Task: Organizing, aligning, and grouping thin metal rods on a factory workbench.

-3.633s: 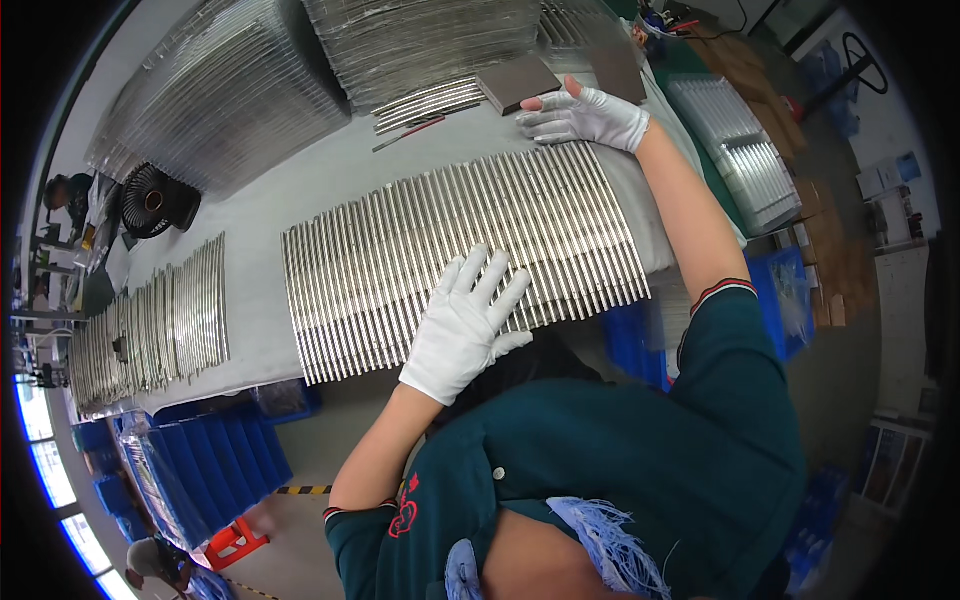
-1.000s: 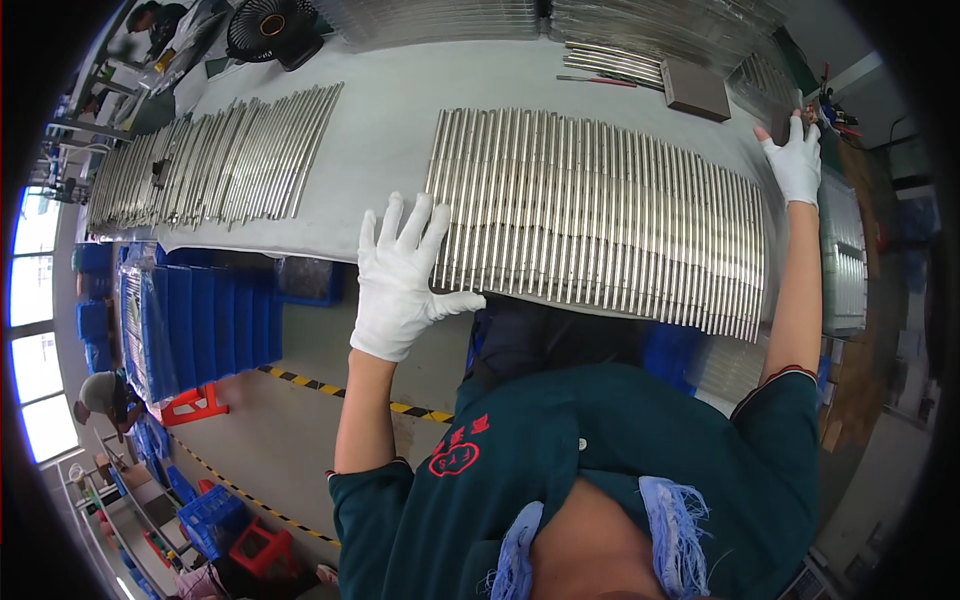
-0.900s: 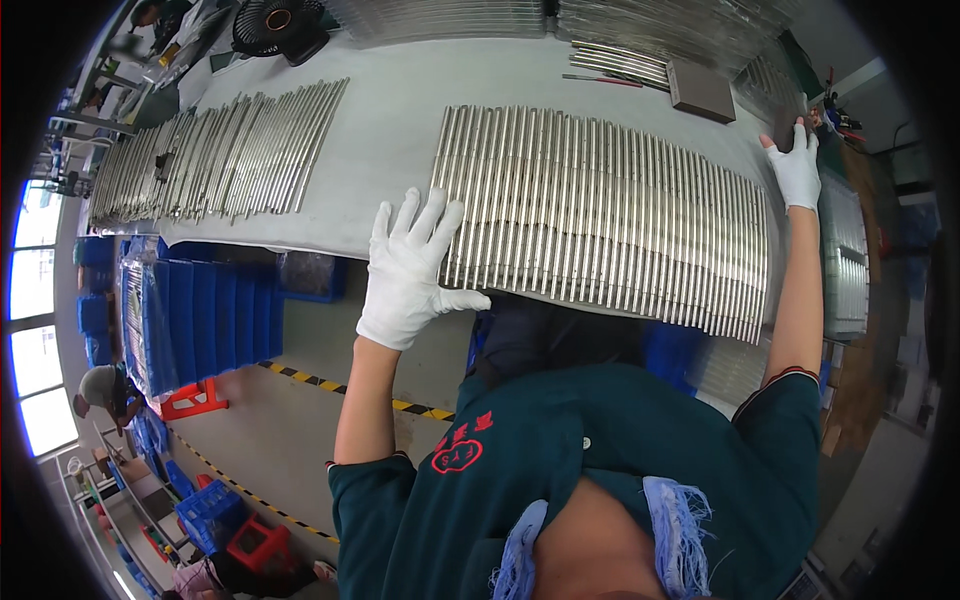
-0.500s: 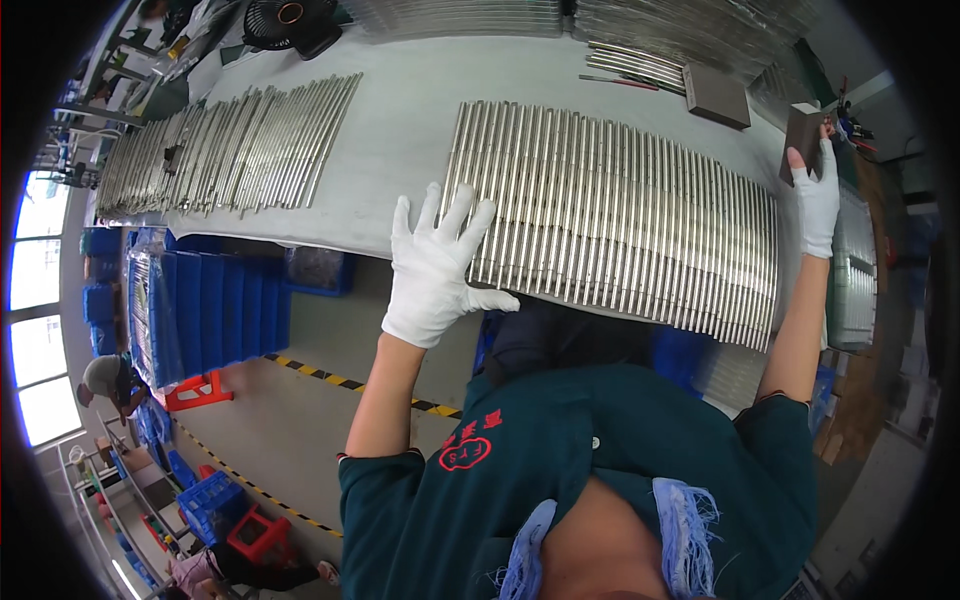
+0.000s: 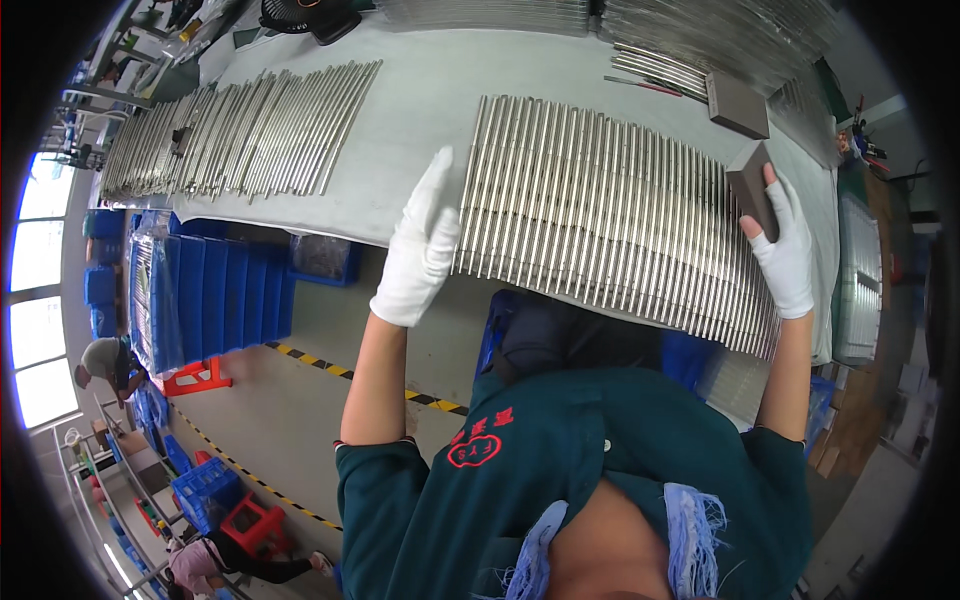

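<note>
A wide row of shiny metal rods (image 5: 610, 215) lies side by side on the white-covered table in front of me. My left hand (image 5: 415, 255), in a white glove, stands edge-on against the row's left end, fingers straight and holding nothing. In my right hand (image 5: 785, 255) is a grey-brown rectangular block (image 5: 752, 185), gripped between thumb and fingers at the row's right end. That glove leaves the thumb tip and a fingertip bare. Whether the block touches the rods I cannot tell.
A second batch of rods (image 5: 245, 135) lies at the table's left. Another grey-brown block (image 5: 738, 104) sits at the back right beside several rods (image 5: 660, 70). A black fan (image 5: 305, 15) stands at the far edge. Blue crates (image 5: 215, 300) are stacked on the floor at left.
My right hand has brought the block leftward and nearer, to the row's right end. My left hand has turned from lying spread over the rods to edge-on beside them.
</note>
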A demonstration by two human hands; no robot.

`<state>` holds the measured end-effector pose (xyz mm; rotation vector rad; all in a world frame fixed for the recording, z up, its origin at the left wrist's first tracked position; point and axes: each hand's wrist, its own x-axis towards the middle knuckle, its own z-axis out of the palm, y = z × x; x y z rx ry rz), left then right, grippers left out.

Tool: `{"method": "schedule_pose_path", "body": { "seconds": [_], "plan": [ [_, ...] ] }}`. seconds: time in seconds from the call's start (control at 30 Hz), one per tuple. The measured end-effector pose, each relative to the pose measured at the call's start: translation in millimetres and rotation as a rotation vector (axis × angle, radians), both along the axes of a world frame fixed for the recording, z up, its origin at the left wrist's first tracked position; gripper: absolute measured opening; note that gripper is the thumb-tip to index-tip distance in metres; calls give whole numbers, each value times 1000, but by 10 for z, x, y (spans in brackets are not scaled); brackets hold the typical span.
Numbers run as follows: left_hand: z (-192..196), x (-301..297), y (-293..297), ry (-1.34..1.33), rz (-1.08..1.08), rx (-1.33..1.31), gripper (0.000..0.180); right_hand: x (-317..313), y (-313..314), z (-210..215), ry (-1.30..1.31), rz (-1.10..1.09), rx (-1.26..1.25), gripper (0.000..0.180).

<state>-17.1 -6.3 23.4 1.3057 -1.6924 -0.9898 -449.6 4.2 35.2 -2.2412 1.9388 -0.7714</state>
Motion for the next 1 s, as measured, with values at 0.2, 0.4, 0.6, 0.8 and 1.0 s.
{"method": "schedule_pose_path", "body": {
  "seconds": [0.2,0.4,0.6,0.8,1.0],
  "plan": [
    [-157,-63,-275,1075,26,356,90,-895,-545,-364,-516,-289,-265,70],
    [-72,3,-414,942,-21,328,77,-1169,-652,-535,-564,-454,-509,66],
    [-188,-164,-1247,-869,-126,-715,56,-1179,-653,-482,-470,-535,-602,70],
    [-303,-687,-1458,-671,-272,-792,58,-1262,-666,-547,-473,-515,-569,71],
    [-301,-293,-1550,-768,-238,-788,58,-1324,-637,-538,-498,-510,-561,73]
  ]
}}
